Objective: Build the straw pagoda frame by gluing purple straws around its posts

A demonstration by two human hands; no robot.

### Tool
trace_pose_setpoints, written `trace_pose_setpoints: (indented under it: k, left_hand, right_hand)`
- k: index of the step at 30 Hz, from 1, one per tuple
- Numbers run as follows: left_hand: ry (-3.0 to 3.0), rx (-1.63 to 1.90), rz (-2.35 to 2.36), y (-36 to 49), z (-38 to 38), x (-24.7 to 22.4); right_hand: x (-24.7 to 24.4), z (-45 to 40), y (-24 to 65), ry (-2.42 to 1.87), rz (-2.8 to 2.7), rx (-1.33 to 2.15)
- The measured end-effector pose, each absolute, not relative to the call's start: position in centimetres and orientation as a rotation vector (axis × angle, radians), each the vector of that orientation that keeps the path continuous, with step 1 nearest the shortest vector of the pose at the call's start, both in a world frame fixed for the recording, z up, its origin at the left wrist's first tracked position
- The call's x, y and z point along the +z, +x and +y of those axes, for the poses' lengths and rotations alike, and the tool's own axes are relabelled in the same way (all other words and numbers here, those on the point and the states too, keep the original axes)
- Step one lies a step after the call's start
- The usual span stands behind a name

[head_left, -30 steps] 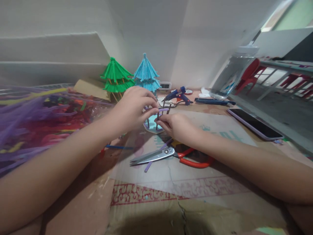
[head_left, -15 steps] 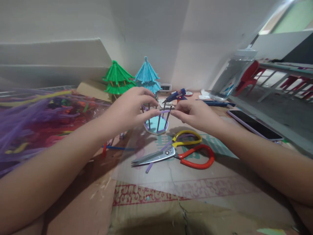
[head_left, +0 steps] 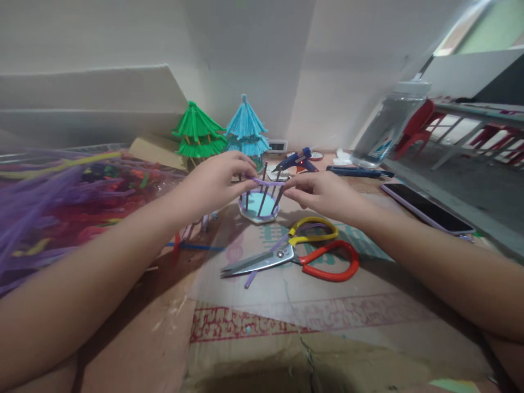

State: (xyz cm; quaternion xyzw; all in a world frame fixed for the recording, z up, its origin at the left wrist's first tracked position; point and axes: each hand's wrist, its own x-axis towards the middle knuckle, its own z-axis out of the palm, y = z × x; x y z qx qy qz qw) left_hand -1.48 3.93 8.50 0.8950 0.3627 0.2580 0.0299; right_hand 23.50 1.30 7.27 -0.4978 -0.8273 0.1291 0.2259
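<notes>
fingers of the left hand (head_left: 219,179) and right hand (head_left: 323,192) pinch the purple strip (head_left: 271,183) near both ends, likely so it sits evenly around the dark posts (head_left: 262,199).

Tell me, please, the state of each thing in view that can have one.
Purple strip, spanning between left hand and right hand
Small frame, sticks standing, roofless
Scissors, blades nearly shut
Glue gun, red light lit
Phone, face up, screen dark
Bottle, capped
Green model, upright
Blue model, upright
Cutter, blade unclear
</notes>
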Motion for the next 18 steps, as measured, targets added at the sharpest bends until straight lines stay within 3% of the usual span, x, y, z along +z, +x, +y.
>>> trace_pose_setpoints:
  k: [6, 18]
  left_hand:
    - [2.434, 1.04, 1.082, -0.9, 3.6, 8.3]
    - [2.701, 0.831, 0.94, -1.5, 4.4, 8.5]
  right_hand:
    - [7.1, 1.3, 23.1, -1.312, -2.159, 0.621]
    - [7.3, 1.6, 23.8, -1.311, -2.295, 0.614]
